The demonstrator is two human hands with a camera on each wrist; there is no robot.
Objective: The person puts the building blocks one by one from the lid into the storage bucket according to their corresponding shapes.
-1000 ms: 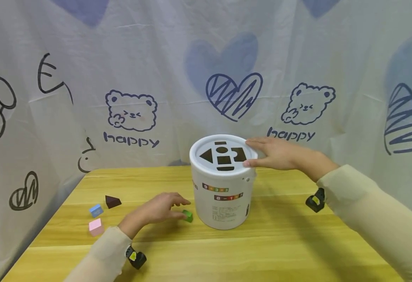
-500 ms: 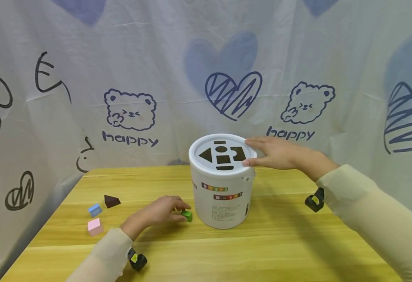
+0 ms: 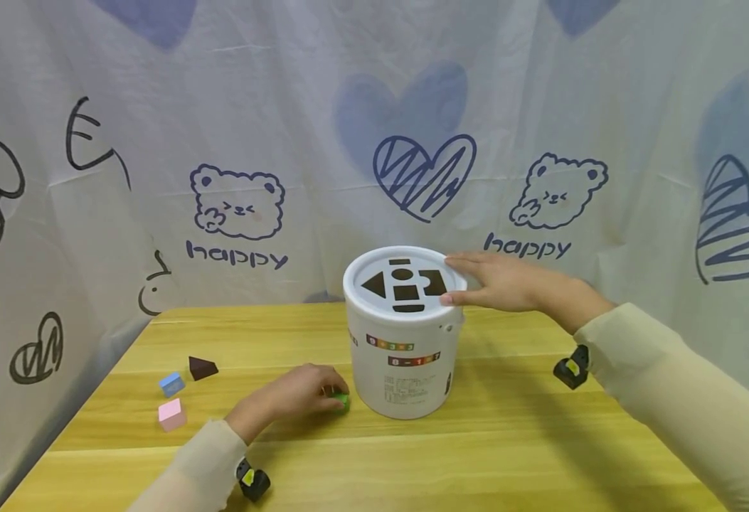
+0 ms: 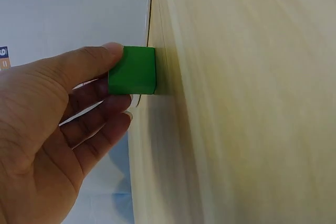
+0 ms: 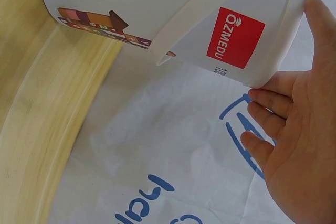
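My left hand point(image 3: 300, 391) pinches a small green block point(image 4: 132, 71) between thumb and fingers, low at the table beside a white bucket. The thumb lies on the block's near side in the left wrist view, and the other fingers are partly behind it. The white bucket point(image 3: 374, 384) stands upright, its lid point(image 3: 380, 304) cut with several shaped holes, including a triangle, a circle and a square. My right hand point(image 3: 502, 281) rests on the lid's right rim, fingers stretched out and thumb nearer me. In the right wrist view, fingertips touch the rim near a red label point(image 5: 236, 38).
On the wooden table point(image 3: 508, 455), a dark brown block point(image 3: 203, 368), a blue block point(image 3: 172, 385) and a pink block point(image 3: 172, 414) lie at the left. A white printed curtain point(image 3: 323, 178) hangs behind the table. The bucket's white handle point(image 5: 194, 11) hangs at its side.
My left hand has lowered onto the green block and its fingers have closed round it. The right hand has stayed on the lid's rim.
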